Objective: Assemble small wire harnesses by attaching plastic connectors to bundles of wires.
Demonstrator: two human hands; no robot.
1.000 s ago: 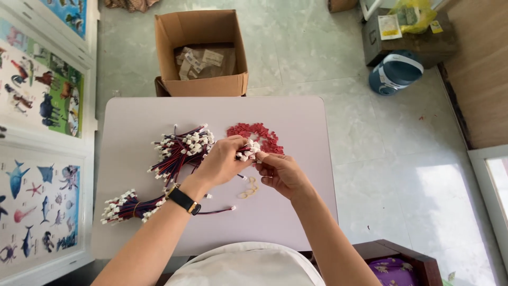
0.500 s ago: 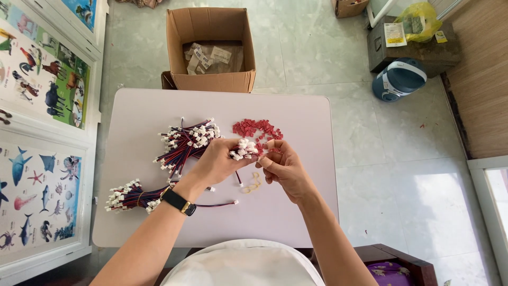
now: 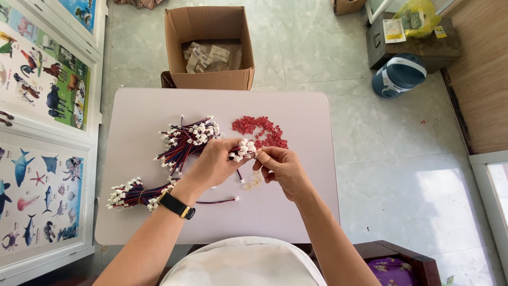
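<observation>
Fingertips of the right hand (image 3: 279, 165) pinch at the white connector ends of a wire bundle (image 3: 242, 149) that the left hand (image 3: 214, 163) grips closed, above the tabletop's (image 3: 296, 212) middle. Fitting or sorting connectors seems the step in hand; next comes a fine pinch. Red housings (image 3: 260, 131) lie toward the far edge, more wire bundles (image 3: 186, 139) left, another bundle (image 3: 129, 191) near the left edge.

A single head-worn camera looked steeply down from above the table (image 3: 132, 212), at arm's length, facing forward toward the cardboard box (image 3: 209, 79) at upper centre.
</observation>
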